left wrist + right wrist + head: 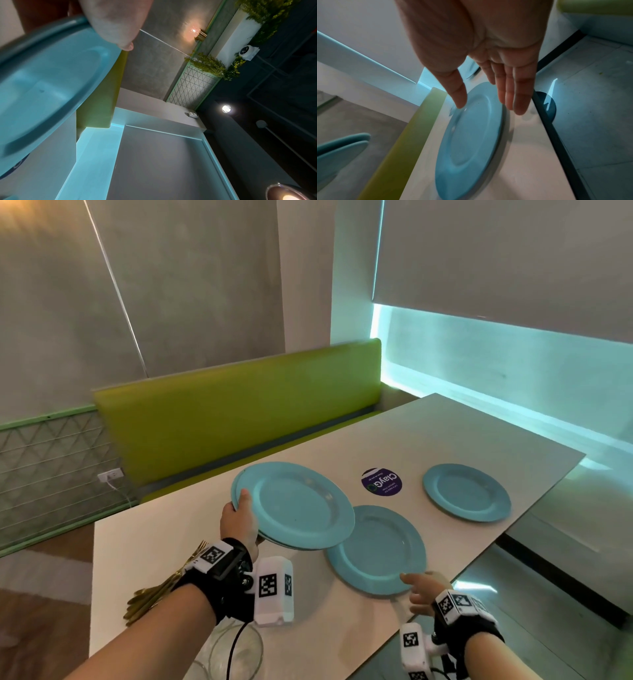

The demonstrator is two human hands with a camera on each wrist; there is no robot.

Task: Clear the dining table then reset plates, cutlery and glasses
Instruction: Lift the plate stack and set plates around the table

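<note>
My left hand [239, 515] grips a stack of two blue plates [294, 505] by the near left rim and holds it above the white table [144, 542]. The thumb [116, 27] presses on the top plate [42, 88]. A single blue plate [376, 549] lies flat near the table's front edge, partly under the held stack. My right hand [421, 587] is at its near rim, fingers straight and holding nothing [488, 106]. I cannot tell whether they touch that plate [471, 142]. Another blue plate [467, 491] lies further right.
Gold cutlery [161, 587] lies on the table under my left forearm. Clear glassware [236, 648] stands at the table's near edge. A round purple sticker [381, 481] sits between the plates. A green bench [239, 412] runs along the far side.
</note>
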